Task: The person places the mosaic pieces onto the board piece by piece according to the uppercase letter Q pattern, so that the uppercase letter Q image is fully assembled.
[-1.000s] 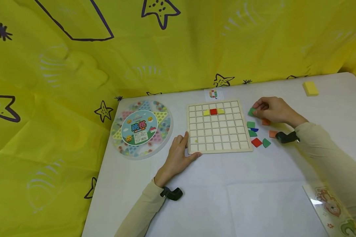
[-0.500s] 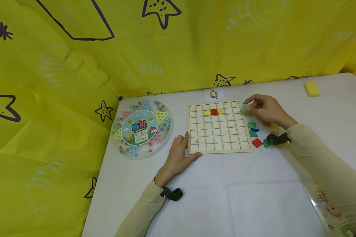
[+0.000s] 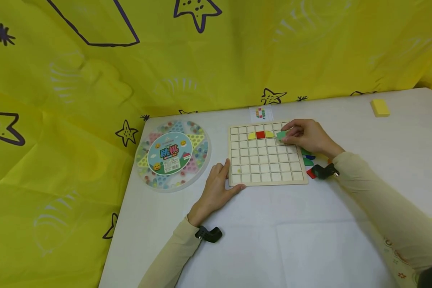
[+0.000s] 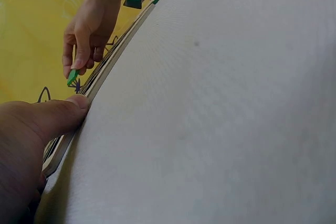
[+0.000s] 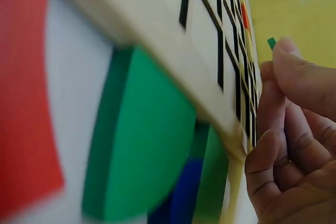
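Fingers of the left hand (image 3: pixel 213 195) spread round the near left corner of the board (image 3: pixel 263 159); farther right, a green tile (image 3: pixel 281 135) is pinched by those of the right hand (image 3: pixel 307 137).
Probably light wood, the board could slide, so its corner is a sensible hold. A yellow tile (image 3: pixel 252 136), a red tile (image 3: pixel 261 135) and a second yellow tile (image 3: pixel 269 134) sit in one far row; just right of them, over the board, is the green tile, touching or not I cannot tell. It looks light, stiff and perhaps slippery, best gripped by opposite edges.
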The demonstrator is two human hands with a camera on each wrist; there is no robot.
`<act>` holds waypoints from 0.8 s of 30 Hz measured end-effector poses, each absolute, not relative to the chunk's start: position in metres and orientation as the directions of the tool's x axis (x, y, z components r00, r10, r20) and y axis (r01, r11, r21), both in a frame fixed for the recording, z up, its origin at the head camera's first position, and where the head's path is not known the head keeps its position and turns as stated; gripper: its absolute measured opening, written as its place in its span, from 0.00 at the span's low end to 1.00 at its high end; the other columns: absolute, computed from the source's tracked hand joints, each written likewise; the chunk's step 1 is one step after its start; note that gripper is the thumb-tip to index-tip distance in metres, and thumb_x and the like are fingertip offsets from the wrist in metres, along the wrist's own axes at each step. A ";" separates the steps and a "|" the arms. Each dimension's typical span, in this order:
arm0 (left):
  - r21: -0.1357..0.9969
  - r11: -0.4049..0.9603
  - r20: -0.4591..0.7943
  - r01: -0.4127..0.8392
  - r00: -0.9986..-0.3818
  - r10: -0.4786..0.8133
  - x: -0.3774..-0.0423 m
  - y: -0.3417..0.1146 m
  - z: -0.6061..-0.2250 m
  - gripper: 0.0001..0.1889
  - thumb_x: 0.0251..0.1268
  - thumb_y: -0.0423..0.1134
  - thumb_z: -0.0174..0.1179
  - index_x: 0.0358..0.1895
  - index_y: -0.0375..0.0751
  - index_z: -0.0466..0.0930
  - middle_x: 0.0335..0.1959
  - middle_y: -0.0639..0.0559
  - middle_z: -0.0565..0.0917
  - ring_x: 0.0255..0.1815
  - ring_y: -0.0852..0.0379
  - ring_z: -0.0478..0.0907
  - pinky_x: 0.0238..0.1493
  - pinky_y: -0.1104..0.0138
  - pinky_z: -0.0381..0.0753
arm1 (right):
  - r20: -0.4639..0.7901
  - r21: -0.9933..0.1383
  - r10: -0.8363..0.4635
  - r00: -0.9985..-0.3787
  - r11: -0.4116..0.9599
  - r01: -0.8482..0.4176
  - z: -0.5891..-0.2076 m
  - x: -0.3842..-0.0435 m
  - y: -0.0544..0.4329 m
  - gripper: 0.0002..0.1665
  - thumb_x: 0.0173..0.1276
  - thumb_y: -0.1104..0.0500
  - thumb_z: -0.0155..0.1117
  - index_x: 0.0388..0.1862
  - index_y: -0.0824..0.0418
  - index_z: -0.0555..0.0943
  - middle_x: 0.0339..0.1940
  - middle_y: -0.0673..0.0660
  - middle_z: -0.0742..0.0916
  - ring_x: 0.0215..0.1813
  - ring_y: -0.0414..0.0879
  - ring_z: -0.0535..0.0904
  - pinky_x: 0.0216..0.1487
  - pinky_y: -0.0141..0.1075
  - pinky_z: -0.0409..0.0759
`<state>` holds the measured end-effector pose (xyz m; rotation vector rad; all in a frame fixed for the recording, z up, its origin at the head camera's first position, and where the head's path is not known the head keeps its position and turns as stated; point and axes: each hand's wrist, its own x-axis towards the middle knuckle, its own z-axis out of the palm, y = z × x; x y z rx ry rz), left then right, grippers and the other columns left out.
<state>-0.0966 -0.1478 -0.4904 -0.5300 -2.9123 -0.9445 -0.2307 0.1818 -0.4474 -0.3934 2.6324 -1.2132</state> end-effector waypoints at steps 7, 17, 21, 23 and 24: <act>0.560 0.758 0.139 0.334 -0.940 0.311 -0.098 -0.147 -0.490 0.52 0.64 0.53 0.77 0.80 0.24 0.60 0.38 0.47 0.71 0.41 0.56 0.62 0.43 0.67 0.63 | -0.054 -0.760 -0.374 -0.926 0.617 -0.205 -0.447 -0.232 0.170 0.19 0.71 0.58 0.76 0.57 0.64 0.86 0.43 0.62 0.91 0.41 0.47 0.85 0.42 0.28 0.75; 0.561 0.760 0.131 0.329 -0.941 0.311 -0.098 -0.147 -0.490 0.53 0.63 0.53 0.77 0.80 0.24 0.60 0.39 0.47 0.71 0.41 0.56 0.62 0.43 0.67 0.63 | -0.047 -0.744 -0.404 -0.913 0.624 -0.238 -0.452 -0.234 0.162 0.19 0.67 0.56 0.80 0.53 0.64 0.88 0.39 0.59 0.88 0.38 0.48 0.79 0.39 0.29 0.74; 0.563 0.760 0.131 0.325 -0.943 0.307 -0.097 -0.148 -0.491 0.52 0.63 0.53 0.77 0.80 0.24 0.60 0.38 0.48 0.71 0.41 0.56 0.62 0.43 0.68 0.63 | -0.051 -0.742 -0.406 -0.912 0.627 -0.238 -0.455 -0.236 0.160 0.18 0.66 0.56 0.81 0.51 0.63 0.89 0.38 0.58 0.88 0.37 0.47 0.78 0.38 0.30 0.73; 0.565 0.758 0.133 0.326 -0.943 0.306 -0.097 -0.148 -0.491 0.52 0.63 0.53 0.77 0.80 0.24 0.60 0.39 0.48 0.71 0.41 0.56 0.62 0.43 0.67 0.63 | -0.054 -0.739 -0.405 -0.913 0.631 -0.237 -0.456 -0.237 0.160 0.18 0.65 0.56 0.81 0.51 0.62 0.90 0.38 0.57 0.88 0.37 0.47 0.77 0.37 0.30 0.72; 0.566 0.757 0.133 0.326 -0.943 0.306 -0.097 -0.148 -0.491 0.52 0.63 0.53 0.77 0.80 0.24 0.60 0.39 0.48 0.71 0.41 0.56 0.62 0.43 0.67 0.63 | -0.056 -0.737 -0.403 -0.914 0.634 -0.234 -0.456 -0.237 0.159 0.17 0.65 0.56 0.81 0.50 0.62 0.90 0.38 0.57 0.88 0.36 0.47 0.77 0.37 0.30 0.72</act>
